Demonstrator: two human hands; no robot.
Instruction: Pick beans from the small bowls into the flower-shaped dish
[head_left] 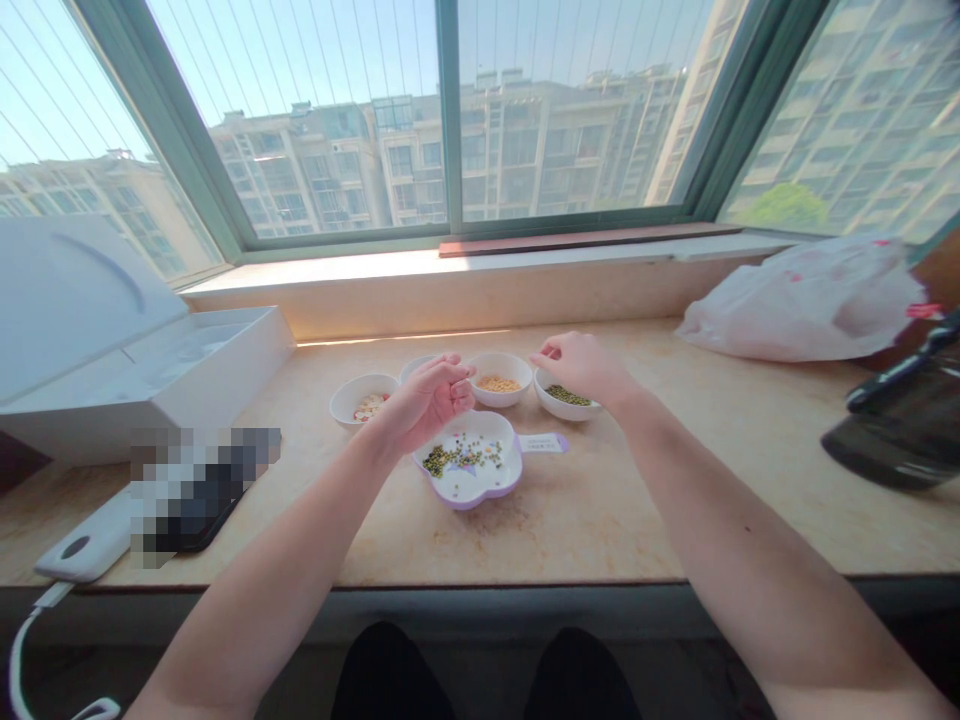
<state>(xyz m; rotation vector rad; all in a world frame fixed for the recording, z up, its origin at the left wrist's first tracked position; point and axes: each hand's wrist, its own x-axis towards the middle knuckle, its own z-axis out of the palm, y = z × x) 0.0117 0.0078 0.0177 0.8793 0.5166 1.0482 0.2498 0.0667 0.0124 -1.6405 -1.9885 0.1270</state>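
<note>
My left hand (431,400) hovers over the back left of a white, purple-edged, flower-shaped bowl (480,492), palm turned partly up and fingers curled in; what they hold, if anything, is too small to see. In that bowl lie green beans (442,459) with a few yellow bits. My right hand (581,362) is above the rim of a small white bowl (559,407) of green beans, its fingertips pinched together and their contents hidden. Between the hands stands a white bowl (499,398) of yellow grains. Another white bowl (345,400) holds pale, reddish pieces.
One more white bowl (414,367) is mostly behind my left hand. A paper label (544,443) lies beside the flower-shaped bowl. To the left are an open white box (247,350), a white power bank (90,540) and a blurred-out dark object. A plastic bag (802,305) and dark container (892,440) stand right.
</note>
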